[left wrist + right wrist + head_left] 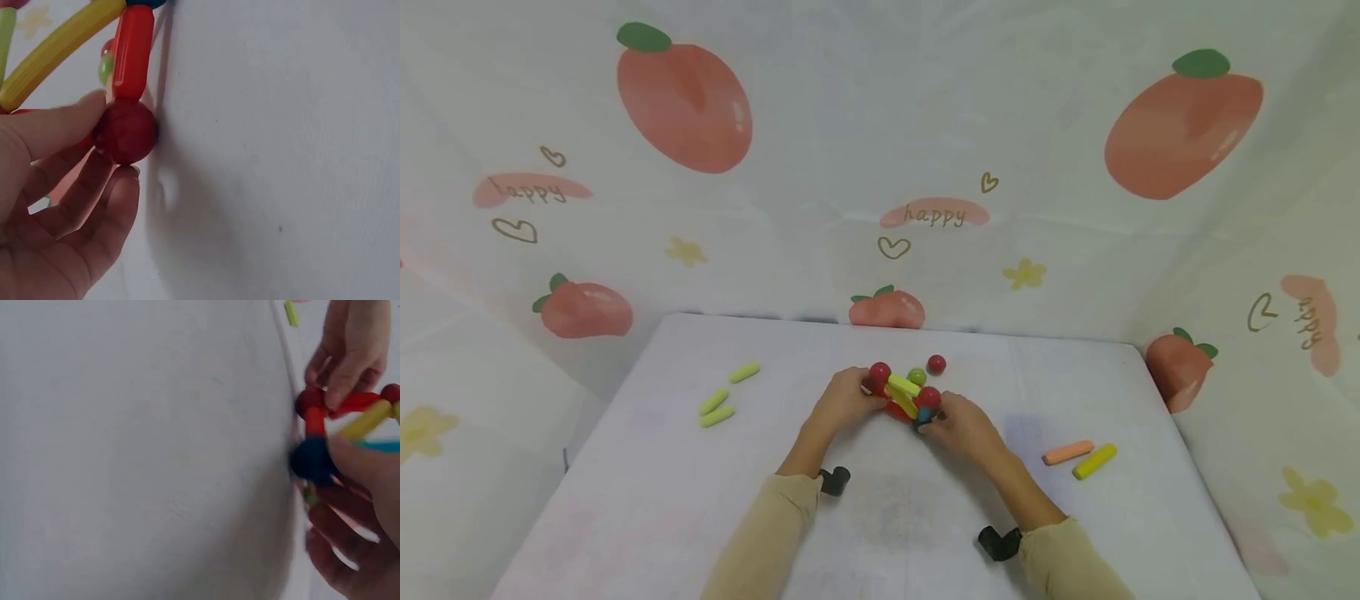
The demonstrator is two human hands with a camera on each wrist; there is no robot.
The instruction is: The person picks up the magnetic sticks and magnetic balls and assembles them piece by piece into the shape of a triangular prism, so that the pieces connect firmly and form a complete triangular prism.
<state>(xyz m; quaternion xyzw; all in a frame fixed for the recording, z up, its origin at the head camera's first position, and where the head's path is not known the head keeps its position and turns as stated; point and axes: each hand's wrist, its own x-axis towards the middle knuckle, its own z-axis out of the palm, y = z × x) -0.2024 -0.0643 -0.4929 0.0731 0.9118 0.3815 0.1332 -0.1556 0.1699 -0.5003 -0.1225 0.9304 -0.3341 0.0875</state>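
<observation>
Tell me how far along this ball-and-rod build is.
Done: a frame of rods and balls is joined, with a red rod linking a dark red ball to a blue ball. In hand: the left hand pinches that dark red ball; the right hand holds the blue ball. Probably left: three light green rods, an orange rod and a yellow rod, lying unattached.

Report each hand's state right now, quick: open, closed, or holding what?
Left hand: closed, pinching a red ball.
Right hand: closed, holding a dark blue ball.
</observation>
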